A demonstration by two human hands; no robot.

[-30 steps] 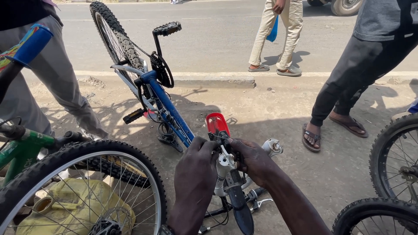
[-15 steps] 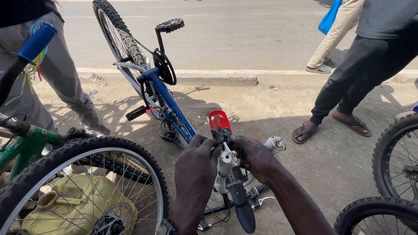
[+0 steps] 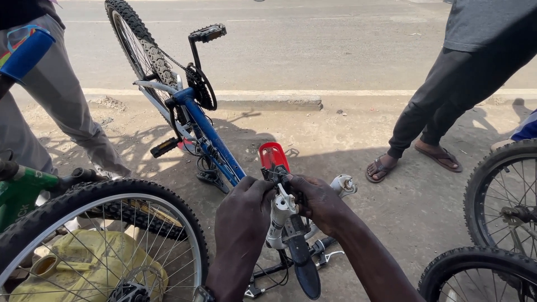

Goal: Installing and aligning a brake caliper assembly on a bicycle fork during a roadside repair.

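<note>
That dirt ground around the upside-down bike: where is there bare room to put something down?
Bare dirt lies between the red reflector and the sandalled feet, up to the curb. It is crowded at left by the front wheel and yellow can, at right by two tyres.

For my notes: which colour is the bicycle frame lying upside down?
Blue frame, seen in the head view.

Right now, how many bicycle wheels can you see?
4: rear wheel of the upturned blue bike at top left, big wheel at lower left, one at right edge, one at bottom right. Others may be hidden.
</note>
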